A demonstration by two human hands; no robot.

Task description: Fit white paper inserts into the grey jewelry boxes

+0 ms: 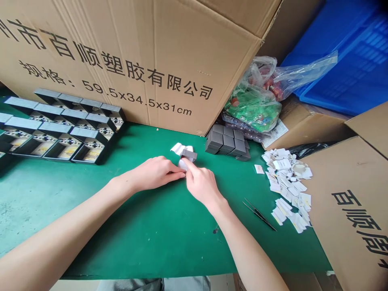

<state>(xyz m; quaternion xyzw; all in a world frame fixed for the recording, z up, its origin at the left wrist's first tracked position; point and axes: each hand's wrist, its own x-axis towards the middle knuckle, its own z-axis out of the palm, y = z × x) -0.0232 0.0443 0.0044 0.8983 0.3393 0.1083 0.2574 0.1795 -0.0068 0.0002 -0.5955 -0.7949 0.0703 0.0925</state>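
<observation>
Grey and white between two bare hands: pinching a small grey-and-white piece point(190, 154) over the bench point(151, 238), with the fingers point(176, 176) of the left hand point(156, 173) closed on its near left edge. Reaching in from the other side with the right hand point(201, 184), forefinger laid out straight on the piece and thumb low beside it; cannot tell whether gripping there or only pressing. Can see white flaps point(177, 148) just behind, perhaps joined to the piece; cannot make out which.

Moving outward, can see a block of dark grey boxes point(227, 142) near the right hand on its far side, set close together in rows. Lying farther right, on its own, a white card point(259, 169), just beside a loose heap of white cards point(285, 178). Resting nearer, between the right forearm and the heap, a pair of tweezers point(263, 217), tips pointing away to the left.

Off to the left, well apart from the hands, can count several rows of black boxes point(56, 129), lids raised, with yellowish contents showing in the front row. Standing along the far side, a big printed carton point(121, 38); beyond its right corner, clear bags point(256, 107) of green and red things, then a blue crate point(333, 76). Closing off the right side, another printed carton point(342, 169).
</observation>
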